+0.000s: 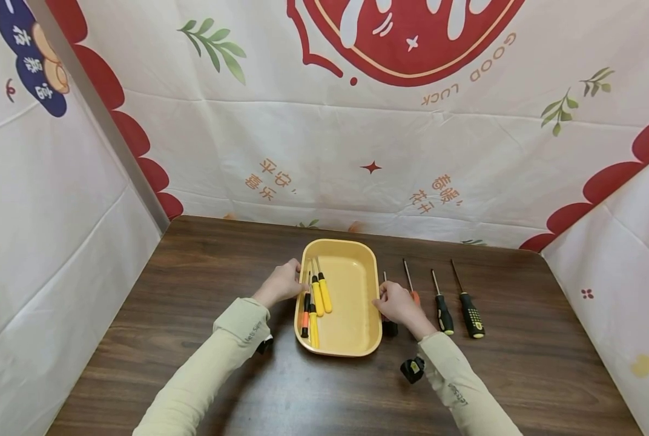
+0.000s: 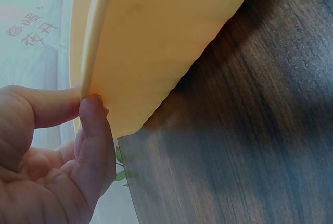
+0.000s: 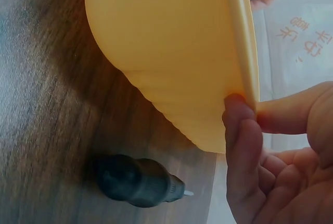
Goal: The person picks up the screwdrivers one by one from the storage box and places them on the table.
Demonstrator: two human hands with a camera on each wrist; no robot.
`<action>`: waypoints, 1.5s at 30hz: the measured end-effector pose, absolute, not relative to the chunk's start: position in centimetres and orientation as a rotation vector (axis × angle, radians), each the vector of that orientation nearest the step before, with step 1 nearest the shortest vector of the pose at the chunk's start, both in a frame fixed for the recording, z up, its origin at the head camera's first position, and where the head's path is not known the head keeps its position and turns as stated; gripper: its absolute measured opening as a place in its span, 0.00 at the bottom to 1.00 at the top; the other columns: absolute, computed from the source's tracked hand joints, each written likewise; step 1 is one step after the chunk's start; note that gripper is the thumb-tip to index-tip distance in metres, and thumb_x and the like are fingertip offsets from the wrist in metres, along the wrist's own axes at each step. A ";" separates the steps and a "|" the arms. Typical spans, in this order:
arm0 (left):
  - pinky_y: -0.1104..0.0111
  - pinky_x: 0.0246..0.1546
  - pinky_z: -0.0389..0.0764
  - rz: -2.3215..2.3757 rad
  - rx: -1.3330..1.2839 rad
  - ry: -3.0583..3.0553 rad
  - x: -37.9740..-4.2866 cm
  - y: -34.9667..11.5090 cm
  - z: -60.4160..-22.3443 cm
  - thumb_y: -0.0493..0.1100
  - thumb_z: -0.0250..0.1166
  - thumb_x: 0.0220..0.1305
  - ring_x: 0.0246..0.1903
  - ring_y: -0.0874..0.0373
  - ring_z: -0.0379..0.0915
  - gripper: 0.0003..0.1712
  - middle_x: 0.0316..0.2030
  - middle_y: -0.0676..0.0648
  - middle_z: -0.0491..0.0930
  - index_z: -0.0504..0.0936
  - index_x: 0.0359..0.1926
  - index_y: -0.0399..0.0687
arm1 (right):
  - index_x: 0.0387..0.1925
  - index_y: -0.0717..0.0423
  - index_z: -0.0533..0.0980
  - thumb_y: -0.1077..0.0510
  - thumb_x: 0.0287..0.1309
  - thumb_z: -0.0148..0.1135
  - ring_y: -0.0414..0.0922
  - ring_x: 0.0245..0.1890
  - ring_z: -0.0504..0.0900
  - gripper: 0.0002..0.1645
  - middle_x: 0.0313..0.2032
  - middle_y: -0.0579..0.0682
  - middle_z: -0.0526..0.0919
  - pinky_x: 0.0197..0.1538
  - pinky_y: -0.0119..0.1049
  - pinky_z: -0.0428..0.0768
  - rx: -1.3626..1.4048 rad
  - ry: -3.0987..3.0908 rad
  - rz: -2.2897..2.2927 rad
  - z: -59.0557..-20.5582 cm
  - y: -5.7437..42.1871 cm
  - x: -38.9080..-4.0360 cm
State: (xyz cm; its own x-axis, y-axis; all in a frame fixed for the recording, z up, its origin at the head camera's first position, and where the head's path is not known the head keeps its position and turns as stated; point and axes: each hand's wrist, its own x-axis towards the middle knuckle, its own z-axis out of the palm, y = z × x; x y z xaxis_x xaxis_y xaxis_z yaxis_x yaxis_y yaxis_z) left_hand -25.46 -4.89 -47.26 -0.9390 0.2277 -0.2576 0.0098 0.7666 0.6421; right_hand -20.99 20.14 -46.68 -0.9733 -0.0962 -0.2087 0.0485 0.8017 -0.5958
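A yellow plastic tray (image 1: 352, 303) is between my two hands, upright. My left hand (image 1: 282, 282) pinches its left rim between thumb and fingers, and in the left wrist view the thumb lies on the inner side of the rim. On the opposite rim, my right hand (image 1: 401, 304) pinches in the same way. Along the tray's left side lie several screwdrivers: yellow-handled ones (image 1: 325, 295) and one with an orange and black handle (image 1: 305, 316). Whether the tray's underside touches the table cannot be told.
Right of the tray, a row of screwdrivers lies on the brown table (image 1: 204, 290): a black-handled one (image 3: 138, 181), an orange-handled one (image 1: 415, 297) partly behind my hand, a black one (image 1: 443, 315) and a larger black-and-yellow one (image 1: 471, 316). Printed cloth (image 1: 324, 139) hangs behind.
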 end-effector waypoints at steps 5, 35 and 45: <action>0.69 0.27 0.71 0.961 0.177 2.635 -25.4 -4.9 -47.3 0.42 0.66 0.53 0.27 0.56 0.70 0.20 0.29 0.45 0.74 0.69 0.43 0.38 | 0.25 0.62 0.67 0.65 0.53 0.58 0.39 0.11 0.71 0.08 0.16 0.49 0.69 0.17 0.29 0.68 -0.014 2.736 -0.948 -46.8 20.1 -21.1; 0.66 0.29 0.74 0.863 0.206 2.682 -25.0 -4.5 -46.4 0.42 0.64 0.55 0.28 0.55 0.72 0.21 0.29 0.45 0.75 0.70 0.46 0.35 | 0.24 0.61 0.66 0.64 0.52 0.59 0.42 0.10 0.73 0.10 0.12 0.49 0.71 0.16 0.30 0.69 0.062 2.733 -0.953 -46.8 20.0 -21.2; 0.59 0.32 0.74 0.694 0.148 2.761 -24.8 -3.8 -45.4 0.50 0.64 0.54 0.33 0.48 0.73 0.28 0.35 0.40 0.74 0.68 0.48 0.34 | 0.22 0.61 0.66 0.64 0.51 0.59 0.39 0.10 0.71 0.10 0.12 0.48 0.70 0.15 0.29 0.69 0.072 2.743 -0.949 -46.8 19.9 -21.1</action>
State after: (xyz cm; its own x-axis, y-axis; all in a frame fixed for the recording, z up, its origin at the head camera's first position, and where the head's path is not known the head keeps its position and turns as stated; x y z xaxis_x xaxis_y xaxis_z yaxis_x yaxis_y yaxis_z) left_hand -24.77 -3.76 -45.41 -0.9527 0.1682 -0.2530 0.0286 0.8788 0.4764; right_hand -21.11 19.92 -46.77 -0.9705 -0.0311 -0.2391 0.1233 0.7882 -0.6029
